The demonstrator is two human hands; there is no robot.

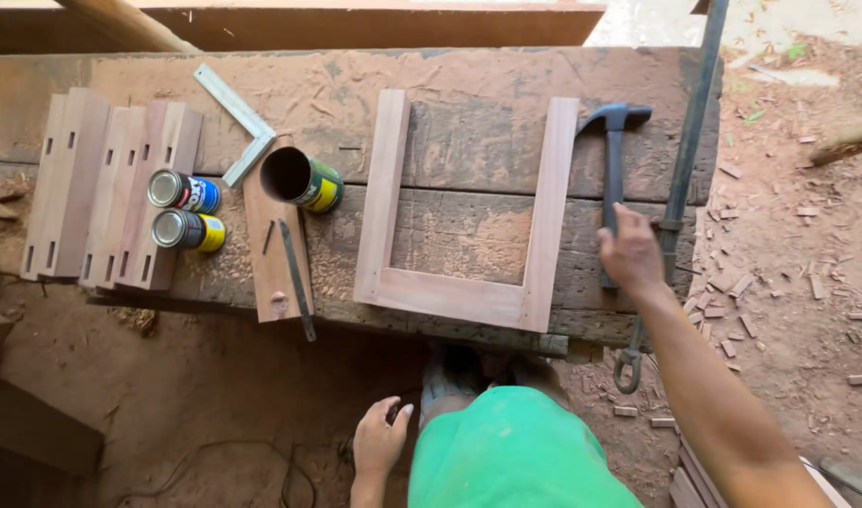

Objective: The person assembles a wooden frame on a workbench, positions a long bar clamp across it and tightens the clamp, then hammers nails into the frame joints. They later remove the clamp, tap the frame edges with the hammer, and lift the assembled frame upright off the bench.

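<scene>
Left hand (381,438) low, grip empty; right hand (630,252) open over hammer (614,169); yellow-labelled cans (188,211) far left.

Hammer (615,179) right of the three-sided frame (468,226) on the workbench (468,66), cans (188,212) left.

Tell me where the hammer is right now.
In the head view, the hammer lies on the right side of the workbench, just right of the U-shaped wooden frame, with the right hand on its handle.
</scene>
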